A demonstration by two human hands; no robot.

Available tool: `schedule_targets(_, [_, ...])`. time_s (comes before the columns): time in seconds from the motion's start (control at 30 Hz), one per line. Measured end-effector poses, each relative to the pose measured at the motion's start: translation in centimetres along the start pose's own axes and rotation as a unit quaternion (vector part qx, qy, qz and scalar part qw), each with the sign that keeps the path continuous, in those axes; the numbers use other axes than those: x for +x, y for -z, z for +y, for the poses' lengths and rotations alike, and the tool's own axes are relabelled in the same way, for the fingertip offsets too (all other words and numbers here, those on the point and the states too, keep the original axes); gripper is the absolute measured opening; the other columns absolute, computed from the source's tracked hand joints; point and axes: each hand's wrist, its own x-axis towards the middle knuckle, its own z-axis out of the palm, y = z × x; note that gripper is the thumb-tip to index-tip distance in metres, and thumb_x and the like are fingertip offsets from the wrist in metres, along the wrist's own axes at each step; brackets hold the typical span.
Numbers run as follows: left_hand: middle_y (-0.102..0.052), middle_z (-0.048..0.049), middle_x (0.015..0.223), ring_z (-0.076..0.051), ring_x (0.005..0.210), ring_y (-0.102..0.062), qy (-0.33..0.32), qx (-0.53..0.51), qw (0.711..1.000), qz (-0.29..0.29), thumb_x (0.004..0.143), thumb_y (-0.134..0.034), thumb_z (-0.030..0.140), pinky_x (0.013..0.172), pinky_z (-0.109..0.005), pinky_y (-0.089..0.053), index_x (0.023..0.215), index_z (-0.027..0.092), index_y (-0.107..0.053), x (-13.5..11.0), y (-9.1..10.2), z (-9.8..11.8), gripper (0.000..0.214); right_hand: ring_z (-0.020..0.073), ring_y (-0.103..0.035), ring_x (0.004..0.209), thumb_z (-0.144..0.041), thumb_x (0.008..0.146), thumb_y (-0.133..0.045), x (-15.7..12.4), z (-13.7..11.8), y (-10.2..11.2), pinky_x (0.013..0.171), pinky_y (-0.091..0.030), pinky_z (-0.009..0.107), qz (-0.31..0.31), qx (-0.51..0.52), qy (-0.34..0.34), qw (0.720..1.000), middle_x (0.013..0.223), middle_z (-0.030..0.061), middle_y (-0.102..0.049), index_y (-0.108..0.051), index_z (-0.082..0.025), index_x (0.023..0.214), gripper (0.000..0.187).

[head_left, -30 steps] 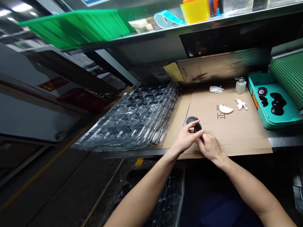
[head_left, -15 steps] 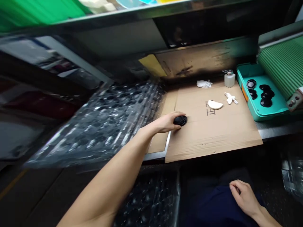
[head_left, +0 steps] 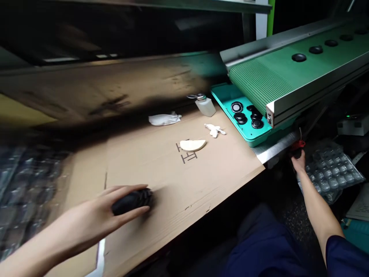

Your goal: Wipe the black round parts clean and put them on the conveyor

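Half a second on, the right hand (head_left: 298, 162) has left the lap and reached out to the right. The view has swung that way too, and the left hand (head_left: 92, 221) has kept its hold.

Nearest, the left hand is curled over a black ribbed part (head_left: 133, 201), thumb under and fingers over. The part is pressed low against the cardboard sheet (head_left: 173, 181), probably to keep it from rolling. Blurred clear trays (head_left: 23, 184) lie just left of that arm.

Off the right corner of the tabletop (head_left: 271, 152), the right hand touches a red-topped handle (head_left: 297, 146) below the edge. Only the back of the hand shows, so I cannot tell whether its fingers are closed on it. Beside it sits a stack of clear blister trays (head_left: 331, 169).

Further in, a white half-moon piece (head_left: 192, 145), a white scrap (head_left: 215, 130), a crumpled cloth (head_left: 164, 119) and a small pump bottle (head_left: 205, 105) lie loose on the cardboard, within easy reach.

Beyond them, a teal tray (head_left: 256, 139) holding black discs (head_left: 245, 115) sits under the end of a green conveyor belt (head_left: 273, 73), likely so that parts drop into it. More discs (head_left: 299, 57) ride the belt in a line.
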Motion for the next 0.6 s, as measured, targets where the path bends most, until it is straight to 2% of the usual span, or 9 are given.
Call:
schedule_targets(0.07, [-0.072, 0.0054, 0.133, -0.032, 0.122, -0.068, -0.001, 0.012, 0.999, 0.039, 0.074, -0.053, 0.072, 0.105, -0.04, -0.05, 0.118, 0.043, -0.071, -0.8, 0.1, 2.3, 0.055, 0.0218, -0.065, 0.101, -0.037, 0.068, -0.079, 2.6, -1.2, -0.1, 0.092, -0.051, 0.031, -0.023, 0.038, 0.01, 0.999, 0.114, 0.0147, -0.073, -0.062, -0.012, 0.122, 0.062])
schedule_targets(0.13, [-0.069, -0.0049, 0.138, -0.032, 0.123, -0.068, -0.002, 0.017, 0.999, 0.029, 0.074, -0.051, 0.068, 0.107, -0.039, -0.049, 0.123, 0.033, -0.07, -1.0, 0.1, 3.7, 0.063, 0.0223, -0.067, 0.091, -0.036, 0.066, -0.081, 3.7, -2.3, 0.0, 0.085, -0.052, 0.031, -0.032, 0.05, 0.017, 0.998, 0.099, 0.012, -0.075, -0.067, -0.014, 0.107, 0.049])
schedule_targets(0.2, [-0.066, -0.01, 0.141, -0.032, 0.125, -0.067, -0.002, 0.009, 1.0, 0.009, 0.074, -0.052, 0.062, 0.108, -0.038, -0.048, 0.129, 0.026, -0.069, -0.8, -0.1, 4.2, 0.068, 0.023, -0.067, 0.083, -0.039, 0.065, -0.081, 3.8, -2.8, 0.3, 0.075, -0.052, 0.03, -0.019, 0.039, 0.022, 0.999, 0.089, 0.011, -0.074, -0.068, -0.015, 0.095, 0.041])
schedule_targets(0.3, [-0.066, -0.0133, 0.14, -0.033, 0.124, -0.066, -0.008, -0.017, 1.0, 0.0, 0.071, -0.057, 0.054, 0.109, -0.039, -0.048, 0.132, 0.019, -0.069, -0.5, -0.4, 4.0, 0.071, 0.0224, -0.064, 0.075, -0.047, 0.065, -0.08, 3.3, -3.0, 0.9, 0.066, -0.05, 0.029, -0.008, 0.015, 0.039, 0.999, 0.076, 0.0076, -0.07, -0.066, -0.017, 0.083, 0.038])
schedule_targets(0.43, [-0.066, -0.0158, 0.138, -0.036, 0.12, -0.065, 0.0, -0.037, 0.999, 0.009, 0.069, -0.064, 0.049, 0.106, -0.046, -0.049, 0.132, 0.017, -0.069, 0.0, -0.4, 3.6, 0.071, 0.0212, -0.059, 0.065, -0.054, 0.063, -0.078, 3.5, -3.1, 1.3, 0.059, -0.048, 0.03, -0.019, -0.022, 0.065, 0.997, 0.067, 0.0051, -0.064, -0.063, -0.018, 0.072, 0.04])
schedule_targets(0.53, [-0.069, -0.0151, 0.131, -0.038, 0.119, -0.065, -0.005, -0.041, 0.999, 0.018, 0.067, -0.068, 0.046, 0.104, -0.047, -0.05, 0.127, 0.019, -0.073, 0.5, 0.1, 3.6, 0.066, 0.0227, -0.058, 0.061, -0.054, 0.066, -0.072, 4.0, -3.6, 1.0, 0.055, -0.048, 0.033, 0.006, -0.045, 0.086, 0.995, 0.063, 0.0067, -0.061, -0.062, -0.019, 0.07, 0.037])
schedule_targets(0.6, [-0.07, -0.0147, 0.127, -0.039, 0.116, -0.065, -0.005, -0.059, 0.998, 0.034, 0.065, -0.069, 0.046, 0.104, -0.05, -0.05, 0.123, 0.019, -0.076, 0.0, 0.4, 4.1, 0.064, 0.0245, -0.06, 0.063, -0.053, 0.071, -0.064, 4.1, -4.3, 0.7, 0.056, -0.051, 0.034, 0.025, -0.051, 0.113, 0.992, 0.063, 0.008, -0.06, -0.063, -0.018, 0.076, 0.036])
